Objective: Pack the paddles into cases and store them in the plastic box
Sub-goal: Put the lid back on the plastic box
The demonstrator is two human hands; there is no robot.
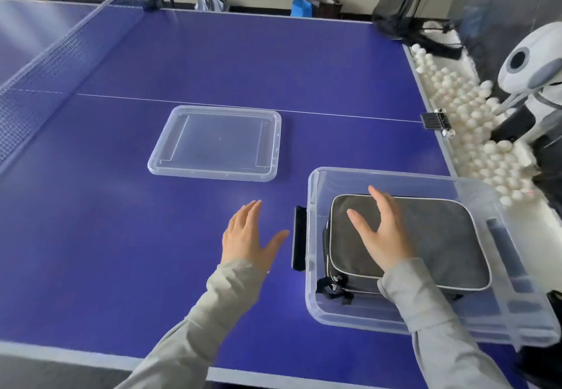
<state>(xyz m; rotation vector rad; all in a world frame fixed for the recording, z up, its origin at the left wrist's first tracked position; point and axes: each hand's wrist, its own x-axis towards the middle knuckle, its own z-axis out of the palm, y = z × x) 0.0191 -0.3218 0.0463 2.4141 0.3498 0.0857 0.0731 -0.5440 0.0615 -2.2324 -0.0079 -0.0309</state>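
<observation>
Looking down, found the fingers (380, 203) of the right hand (381, 230) straight and fanned apart, thumb out to the left, gripping nothing. Placed that hand palm-down over the left part of the case (441, 236); could not judge contact with the fabric. Found the fingers (252, 209) of the left hand (246, 236) straight as well, lying close together, thumb splayed toward the box (313, 194), holding nothing. Placed that hand palm-down over bare table (121, 206), just left of the box; could not judge contact there either. Noted grey sleeves (213, 312) on both arms, reaching in from the near edge.

Saw the case lying flat inside the box: dark grey, pale piping round its edge, black straps and a zip pull at its near-left corner, covering most of the floor. Saw the box standing uncovered on the near-right part of the table, clear plastic, with a black latch (299, 238) on its left wall. Spotted the clear lid (216, 142) flat on the table beyond the left hand, well apart from the box and just short of the white centre line.

Farther out, made out the net (45, 63) along the left, white balls (474, 133) heaped off the right edge, a white machine (532, 63) above them, and bags (322, 5) by the far wall.
</observation>
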